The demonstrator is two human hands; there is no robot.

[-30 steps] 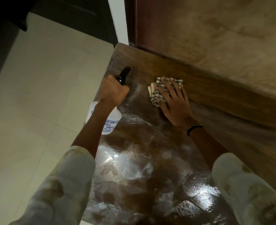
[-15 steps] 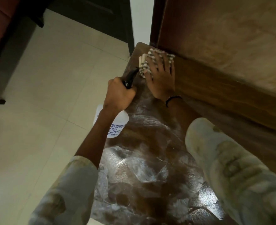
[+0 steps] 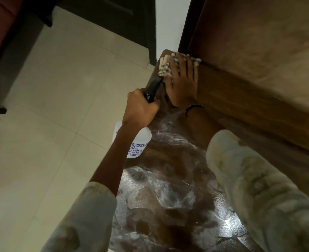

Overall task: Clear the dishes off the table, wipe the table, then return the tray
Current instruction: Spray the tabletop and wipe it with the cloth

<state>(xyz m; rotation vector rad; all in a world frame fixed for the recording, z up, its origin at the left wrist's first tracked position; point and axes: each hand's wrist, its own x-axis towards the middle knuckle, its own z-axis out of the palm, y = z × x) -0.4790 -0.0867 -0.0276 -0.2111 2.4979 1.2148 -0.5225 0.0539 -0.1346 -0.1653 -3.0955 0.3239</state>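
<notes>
Wiping hand: right hand (image 3: 182, 82) flat on checked cloth (image 3: 165, 67), upper centre, at table (image 3: 168, 179) far corner.
Left hand (image 3: 141, 108): grasping spray bottle (image 3: 135, 142), just below-left of cloth.
Unwiped streaks: lower centre, toward the person.

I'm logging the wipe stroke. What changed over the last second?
The right hand slid the checked cloth away along the table to its far corner by the wooden panel. The left hand kept gripping the spray bottle; nothing was released.
</notes>
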